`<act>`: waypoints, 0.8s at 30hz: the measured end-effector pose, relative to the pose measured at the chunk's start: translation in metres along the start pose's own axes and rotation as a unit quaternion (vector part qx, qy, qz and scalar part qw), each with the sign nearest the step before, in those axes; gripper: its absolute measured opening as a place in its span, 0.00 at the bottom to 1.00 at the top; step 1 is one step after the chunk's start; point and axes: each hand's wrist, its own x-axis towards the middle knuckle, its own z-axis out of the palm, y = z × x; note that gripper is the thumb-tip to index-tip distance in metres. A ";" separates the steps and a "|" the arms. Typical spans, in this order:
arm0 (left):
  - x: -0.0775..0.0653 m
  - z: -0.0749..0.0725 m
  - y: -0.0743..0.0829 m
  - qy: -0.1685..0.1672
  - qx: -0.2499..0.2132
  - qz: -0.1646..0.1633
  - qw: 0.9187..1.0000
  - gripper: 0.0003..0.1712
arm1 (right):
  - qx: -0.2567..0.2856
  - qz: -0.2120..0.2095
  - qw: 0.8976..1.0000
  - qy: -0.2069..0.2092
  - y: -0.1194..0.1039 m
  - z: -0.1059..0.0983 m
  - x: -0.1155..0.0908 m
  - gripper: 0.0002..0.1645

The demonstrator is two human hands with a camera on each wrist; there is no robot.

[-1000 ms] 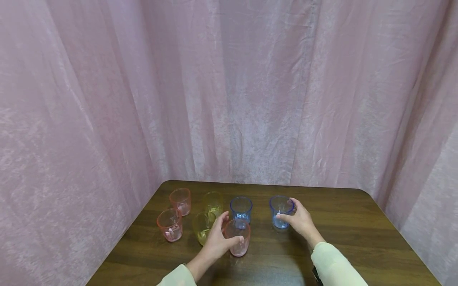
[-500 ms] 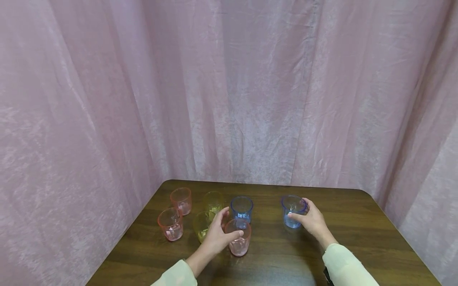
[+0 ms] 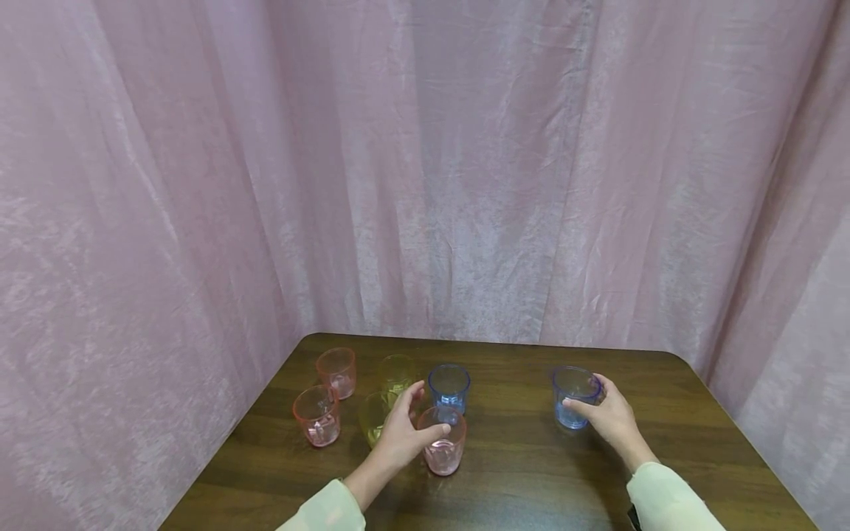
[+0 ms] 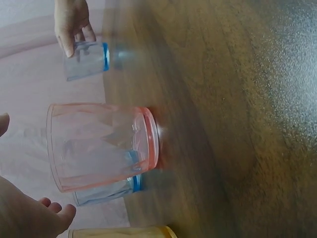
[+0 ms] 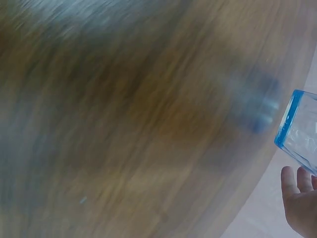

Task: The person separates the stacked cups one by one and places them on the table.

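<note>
My right hand [image 3: 614, 420] grips a clear blue cup [image 3: 571, 417] by its side, upright, on the right half of the table. In the right wrist view that cup [image 5: 302, 129] is at the right edge, its base apart from its reflection on the wood. My left hand [image 3: 398, 435] is spread around a clear pink cup [image 3: 443, 456] standing near the middle. The left wrist view shows its fingers [image 4: 54, 215] apart from the pink cup [image 4: 99, 144]. Just behind that cup stands another blue cup [image 3: 448, 387].
Two yellow cups stand left of centre, the front one [image 3: 373, 424] partly behind my left hand and the other [image 3: 398, 372] behind it. Farther left are two more pink cups, one in front [image 3: 317, 420] and one behind [image 3: 337, 372]. A pink curtain [image 3: 491, 221] hangs beyond the wooden table [image 3: 518, 487].
My right hand has carried the blue cup to the right across the table. The left hand has stayed nearly in place beside the pink cup, and the other cups have not moved.
</note>
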 end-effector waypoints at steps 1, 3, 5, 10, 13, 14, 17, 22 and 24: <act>0.000 0.000 0.000 0.001 0.000 0.000 1.000 0.54 | -0.001 0.003 1.000 0.000 0.002 -0.003 -0.001 0.68; 0.001 0.000 0.000 0.003 -0.001 0.001 1.000 0.54 | -0.004 0.005 1.000 0.002 0.006 -0.009 -0.003 0.69; 0.003 -0.001 0.000 0.004 0.000 0.001 1.000 0.53 | -0.007 0.008 1.000 0.003 0.010 -0.013 -0.005 0.69; 0.008 -0.004 0.003 0.008 0.000 0.006 1.000 0.52 | -0.017 0.016 1.000 0.003 0.018 -0.019 -0.009 0.70; 0.012 -0.007 0.007 0.014 0.000 0.010 1.000 0.51 | -0.020 0.016 1.000 0.000 0.020 -0.020 -0.011 0.71; 0.014 -0.008 0.008 0.015 0.000 0.010 1.000 0.51 | -0.021 0.015 1.000 -0.001 0.021 -0.019 -0.011 0.72; 0.020 -0.013 0.015 0.013 -0.015 0.009 1.000 0.50 | -0.023 0.013 1.000 -0.011 0.021 -0.020 -0.011 0.74; 0.039 -0.027 0.031 0.014 0.000 0.003 1.000 0.49 | -0.043 -0.005 0.999 -0.005 0.011 -0.025 -0.009 0.72; 0.050 -0.034 0.038 0.015 0.033 0.001 0.999 0.50 | -0.067 -0.036 0.997 0.014 0.004 -0.028 -0.006 0.68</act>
